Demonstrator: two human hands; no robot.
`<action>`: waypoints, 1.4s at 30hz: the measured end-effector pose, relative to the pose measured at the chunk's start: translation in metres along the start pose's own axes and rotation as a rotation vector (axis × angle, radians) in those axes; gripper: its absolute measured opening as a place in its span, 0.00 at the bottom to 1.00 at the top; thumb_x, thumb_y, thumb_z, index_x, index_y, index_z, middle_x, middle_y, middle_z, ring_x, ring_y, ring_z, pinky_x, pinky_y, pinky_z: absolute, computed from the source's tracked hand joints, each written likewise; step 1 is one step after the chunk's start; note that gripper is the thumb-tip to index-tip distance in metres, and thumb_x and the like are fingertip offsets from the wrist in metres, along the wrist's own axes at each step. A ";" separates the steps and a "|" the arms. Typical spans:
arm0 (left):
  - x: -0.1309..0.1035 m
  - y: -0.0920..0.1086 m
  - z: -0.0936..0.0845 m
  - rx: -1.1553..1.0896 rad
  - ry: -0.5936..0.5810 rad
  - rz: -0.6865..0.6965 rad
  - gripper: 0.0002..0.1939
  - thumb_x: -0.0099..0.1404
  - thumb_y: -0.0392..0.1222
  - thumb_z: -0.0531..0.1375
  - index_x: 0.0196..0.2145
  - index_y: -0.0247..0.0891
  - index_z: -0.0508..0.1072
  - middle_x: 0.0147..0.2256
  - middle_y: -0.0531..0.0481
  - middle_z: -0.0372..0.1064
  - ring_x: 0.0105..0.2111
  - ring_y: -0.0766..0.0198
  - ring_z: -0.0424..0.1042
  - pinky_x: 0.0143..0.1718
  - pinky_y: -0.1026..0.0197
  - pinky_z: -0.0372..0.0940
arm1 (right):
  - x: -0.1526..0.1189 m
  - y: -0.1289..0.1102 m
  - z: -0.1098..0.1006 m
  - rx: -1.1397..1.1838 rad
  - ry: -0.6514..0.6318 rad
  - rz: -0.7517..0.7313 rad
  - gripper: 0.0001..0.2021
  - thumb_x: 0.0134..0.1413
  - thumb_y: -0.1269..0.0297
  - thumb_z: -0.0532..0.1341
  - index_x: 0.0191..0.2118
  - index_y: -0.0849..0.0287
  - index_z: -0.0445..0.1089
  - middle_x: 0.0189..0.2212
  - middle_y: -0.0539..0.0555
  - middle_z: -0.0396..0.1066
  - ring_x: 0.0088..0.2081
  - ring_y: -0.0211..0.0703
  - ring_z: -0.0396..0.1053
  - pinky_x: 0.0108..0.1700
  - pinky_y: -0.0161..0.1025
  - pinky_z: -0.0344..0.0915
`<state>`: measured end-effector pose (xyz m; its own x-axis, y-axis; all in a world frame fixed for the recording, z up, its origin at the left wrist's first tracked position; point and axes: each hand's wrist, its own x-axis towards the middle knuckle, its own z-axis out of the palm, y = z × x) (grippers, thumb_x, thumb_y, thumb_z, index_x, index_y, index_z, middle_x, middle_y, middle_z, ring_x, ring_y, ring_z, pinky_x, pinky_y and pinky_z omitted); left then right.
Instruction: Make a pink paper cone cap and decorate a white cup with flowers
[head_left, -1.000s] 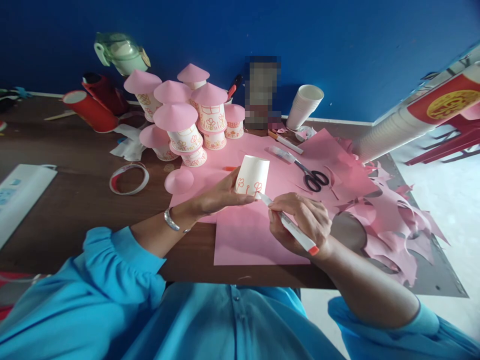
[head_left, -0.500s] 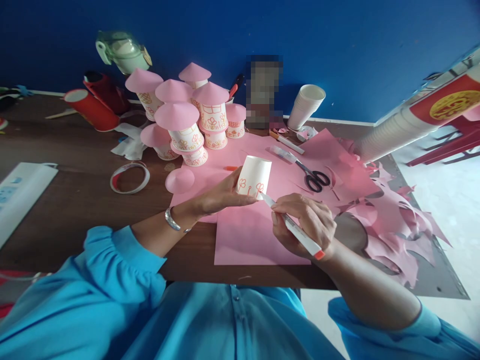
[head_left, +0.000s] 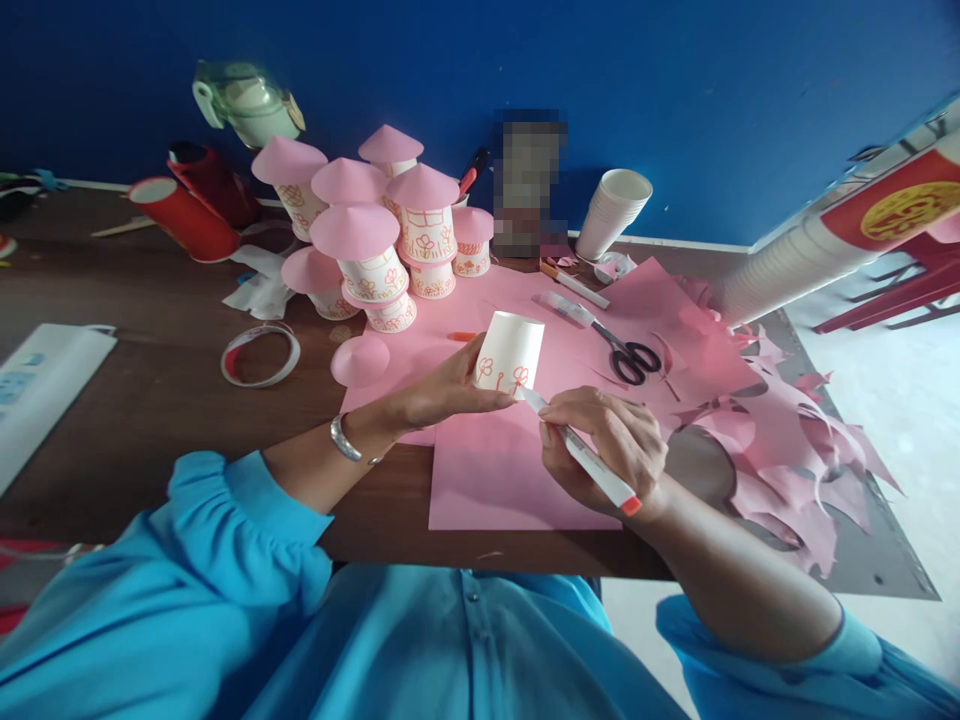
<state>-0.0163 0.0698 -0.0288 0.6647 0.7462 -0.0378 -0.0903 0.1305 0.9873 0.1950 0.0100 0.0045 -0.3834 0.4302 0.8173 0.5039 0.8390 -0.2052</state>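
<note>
My left hand [head_left: 450, 385] is closed round a white paper cup [head_left: 512, 350], held upside down and a little tilted over the pink paper. Red flowers are drawn near the cup's rim. In my right hand [head_left: 607, 445] is a white marker [head_left: 600, 470] with a red end, its tip touching the cup beside the right-hand flower. Beyond the hands stand several decorated paper cups under pink paper cones [head_left: 355, 233], some stacked. One loose pink cone [head_left: 360, 361] lies left of the held cup.
Black-handled scissors [head_left: 634, 362] and another marker [head_left: 574, 284] lie on the pink sheets [head_left: 487, 490]. Pink offcuts [head_left: 787, 440] spread at right. A tape roll [head_left: 260, 357], red cup [head_left: 184, 222] and white cup stack [head_left: 613, 213] stand or lie around. A long cup sleeve [head_left: 780, 265] leans in from the right.
My right hand and the marker have shifted very slightly left. The left hand holds the cup in nearly the same place.
</note>
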 end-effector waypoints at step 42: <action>-0.001 0.009 0.004 0.001 -0.008 -0.018 0.30 0.59 0.49 0.73 0.54 0.40 0.66 0.44 0.46 0.69 0.44 0.57 0.69 0.44 0.56 0.67 | -0.002 0.001 -0.003 -0.011 0.040 -0.011 0.08 0.61 0.74 0.61 0.45 0.58 0.69 0.28 0.52 0.75 0.28 0.41 0.76 0.28 0.36 0.76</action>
<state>-0.0151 0.0675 -0.0194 0.6720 0.7385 -0.0546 -0.0771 0.1431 0.9867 0.1985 0.0095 0.0040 -0.3582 0.4072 0.8402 0.5084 0.8398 -0.1902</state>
